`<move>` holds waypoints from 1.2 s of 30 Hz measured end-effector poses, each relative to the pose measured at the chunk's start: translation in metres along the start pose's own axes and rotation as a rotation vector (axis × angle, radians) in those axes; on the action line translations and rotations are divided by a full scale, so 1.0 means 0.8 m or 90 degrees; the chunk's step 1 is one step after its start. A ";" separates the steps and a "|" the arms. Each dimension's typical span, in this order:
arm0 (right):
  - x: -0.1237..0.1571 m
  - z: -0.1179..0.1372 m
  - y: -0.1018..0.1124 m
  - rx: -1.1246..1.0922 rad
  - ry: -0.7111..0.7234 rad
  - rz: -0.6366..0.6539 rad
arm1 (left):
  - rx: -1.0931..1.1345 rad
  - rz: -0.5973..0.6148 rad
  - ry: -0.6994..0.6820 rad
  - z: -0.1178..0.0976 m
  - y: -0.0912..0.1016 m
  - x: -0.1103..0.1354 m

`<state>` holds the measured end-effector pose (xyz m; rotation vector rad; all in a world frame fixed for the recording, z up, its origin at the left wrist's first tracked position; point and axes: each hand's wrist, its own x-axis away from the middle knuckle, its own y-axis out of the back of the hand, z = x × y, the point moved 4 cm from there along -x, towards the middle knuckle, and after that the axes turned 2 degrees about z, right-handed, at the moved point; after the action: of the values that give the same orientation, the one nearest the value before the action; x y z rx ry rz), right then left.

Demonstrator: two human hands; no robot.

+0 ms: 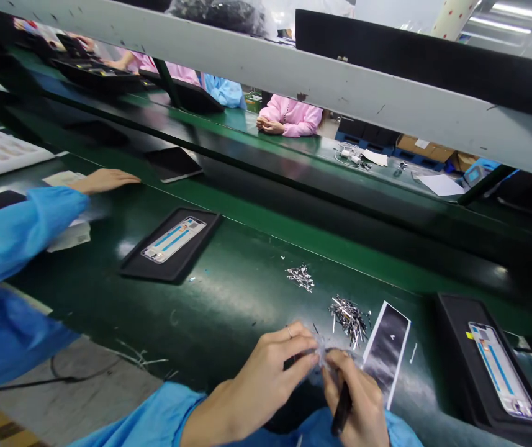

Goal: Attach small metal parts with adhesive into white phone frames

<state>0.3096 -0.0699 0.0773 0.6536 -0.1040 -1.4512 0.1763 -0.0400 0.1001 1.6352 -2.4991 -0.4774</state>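
Observation:
My left hand pinches a small piece of crumpled clear plastic just above the bench. Fingers of my right hand close on the other side of this plastic. A black tool handle also lies in the right hand, pointing down; its working end is hidden. Beyond my hands is a pile of small thin metal-and-black strips, with a smaller pile of silvery bits behind it. Beside my right hand lies a dark sheet with white edges.
Black trays hold phone frames with blue strips, one at left and one at right. A co-worker's blue sleeve reaches in from the left. A shelf beam crosses above the green bench. More people sit opposite.

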 end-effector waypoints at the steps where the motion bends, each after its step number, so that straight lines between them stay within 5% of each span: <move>1: 0.002 0.004 0.002 0.026 0.028 -0.024 | 0.027 0.005 0.014 -0.001 -0.001 -0.003; 9: 0.012 0.016 0.000 0.147 0.163 -0.129 | 0.114 -0.005 0.040 -0.006 -0.004 -0.009; 20: 0.005 0.033 -0.007 0.152 0.140 -0.133 | 0.160 -0.076 0.032 -0.004 -0.015 -0.009; 26: -0.005 0.010 0.010 0.015 -0.110 -0.186 | 0.126 -0.110 0.034 -0.002 -0.012 -0.006; 29: -0.002 0.001 0.005 -0.070 -0.139 -0.182 | 0.129 -0.091 0.061 0.004 -0.013 -0.007; 36: -0.004 -0.001 -0.025 -0.345 -0.316 -0.059 | 0.125 -0.126 0.049 0.014 -0.008 -0.011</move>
<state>0.2919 -0.0662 0.0678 -0.1511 -0.0612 -1.6160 0.1829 -0.0322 0.0881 1.9441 -2.4059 -0.1879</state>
